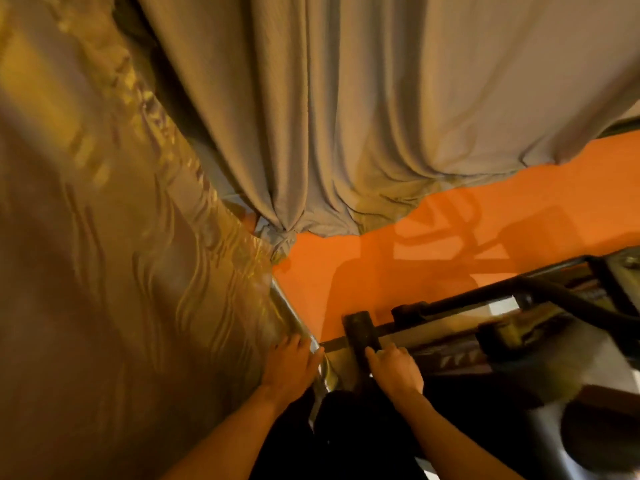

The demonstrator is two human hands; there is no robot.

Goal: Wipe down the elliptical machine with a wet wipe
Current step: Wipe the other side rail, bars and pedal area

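Observation:
The elliptical machine point(491, 296) fills the lower right: black tubes, a dark rail and a black crossbar point(358, 329) at its near end. My right hand point(396, 370) sits on the lower part of that crossbar with its fingers curled over it. My left hand point(291, 365) lies to the left with its fingers fairly straight, touching a shiny silver strip point(294, 317) at the edge of the golden curtain. No wet wipe shows in either hand. The picture is blurred.
A golden patterned curtain point(121, 254) covers the left side, and a grey curtain point(346, 116) hangs across the top. An orange wall point(363, 271) shows between them, carrying the machine's shadow. A dark rounded housing point(588, 438) sits at the bottom right.

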